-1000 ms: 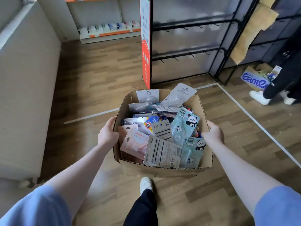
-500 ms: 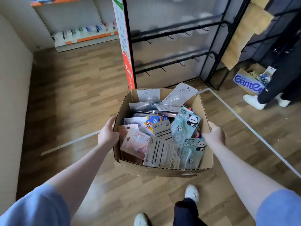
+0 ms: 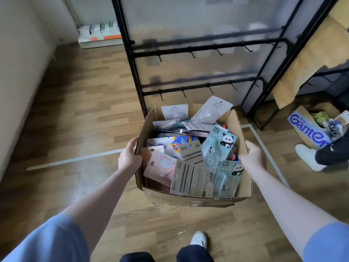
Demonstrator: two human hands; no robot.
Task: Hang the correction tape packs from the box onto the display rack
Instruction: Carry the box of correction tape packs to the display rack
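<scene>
1. Ahead of both grips and beyond the far wall of the carried load: the display rack (image 3: 204, 53), a black frame with a frosted back panel, two horizontal bars, a row of bare hooks (image 3: 209, 89) on each; nothing hung on any hook in view

2. Between the two grips: an open cardboard box (image 3: 194, 199), held above a wood-plank floor (image 3: 79, 103), far wall near the foot of the rack, seemingly short of touching it

3. Step in hand, by judgement: carrying the box up to the rack; hanging not yet begun

4. Next move, by judgement: setting the box down within reach of the hooks, freeing one hand, then picking out a single pack and lining its hang-hole up with a hook tip

5. Inside the box, between the grips: a loose heap of correction tape packs (image 3: 190, 178), carded, lying at all angles, two blue panda-printed ones (image 3: 219, 146) nearest the right grip, pink ones nearest the left

6. Left hand (image 3: 130, 157): forearm stretched forward, fingers curled round the left wall of the box, gripping the rim

7. Right hand (image 3: 252, 157): forearm stretched forward likewise, pressed against the right wall, gripping the rim, fingertips hidden

8. Well off to the right of the right grip: a second carton with blue lettering (image 3: 309, 129) on the floor, beside another person's white shoe (image 3: 306, 156)
</scene>
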